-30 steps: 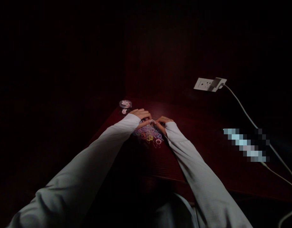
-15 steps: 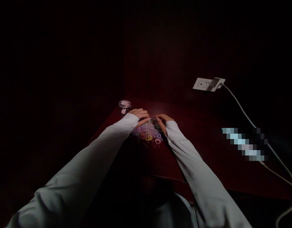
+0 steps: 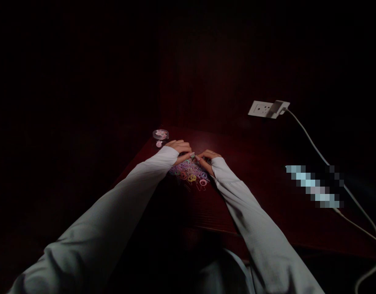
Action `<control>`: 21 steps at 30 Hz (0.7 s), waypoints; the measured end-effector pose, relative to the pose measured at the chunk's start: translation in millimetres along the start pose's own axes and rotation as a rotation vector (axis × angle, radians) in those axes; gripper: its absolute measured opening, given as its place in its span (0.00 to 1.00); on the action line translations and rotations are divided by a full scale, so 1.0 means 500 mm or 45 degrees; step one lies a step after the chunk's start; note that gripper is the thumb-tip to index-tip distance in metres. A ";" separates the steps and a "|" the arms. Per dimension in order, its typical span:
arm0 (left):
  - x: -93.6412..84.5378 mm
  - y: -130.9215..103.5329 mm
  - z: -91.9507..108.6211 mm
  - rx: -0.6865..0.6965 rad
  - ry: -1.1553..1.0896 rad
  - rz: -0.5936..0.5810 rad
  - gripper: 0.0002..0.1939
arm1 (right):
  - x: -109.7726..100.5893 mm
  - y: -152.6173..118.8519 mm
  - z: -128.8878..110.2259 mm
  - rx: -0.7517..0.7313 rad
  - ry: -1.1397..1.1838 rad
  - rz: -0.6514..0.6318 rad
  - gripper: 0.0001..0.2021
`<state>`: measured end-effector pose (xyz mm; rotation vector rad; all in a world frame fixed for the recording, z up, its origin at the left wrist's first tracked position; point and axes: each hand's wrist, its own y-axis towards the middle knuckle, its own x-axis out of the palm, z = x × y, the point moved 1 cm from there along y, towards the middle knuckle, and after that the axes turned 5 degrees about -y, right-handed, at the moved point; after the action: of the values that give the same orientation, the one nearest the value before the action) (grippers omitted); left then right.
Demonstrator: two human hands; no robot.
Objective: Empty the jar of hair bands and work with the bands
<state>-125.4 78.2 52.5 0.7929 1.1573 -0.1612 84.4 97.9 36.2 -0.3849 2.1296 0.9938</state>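
A loose pile of small coloured bands, mostly purple with some yellow, orange and pink, lies on the dark red table. My left hand is over the far left part of the pile, its thumb and fingers closed near a small greenish piece. From the right, my right hand meets it, thumb and index finger pinched together beside the same piece. What the right fingertips hold is too small to make out.
A round clear container with pink pieces stands at the table's far left, a pink round item before it. A wall socket with a plugged charger feeds a white cable. A blurred-out device lies right.
My right hand has moved left, so its fingertips now meet those of my left hand. Its thumb and index finger have closed. My left hand has hardly moved.
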 end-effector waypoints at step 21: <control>0.008 0.001 -0.007 -0.043 -0.046 0.036 0.14 | 0.025 0.004 0.034 -0.027 0.028 0.011 0.15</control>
<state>-126.2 81.9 48.5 0.7732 1.1118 -0.1318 83.4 112.6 21.1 -0.3990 2.1434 1.0217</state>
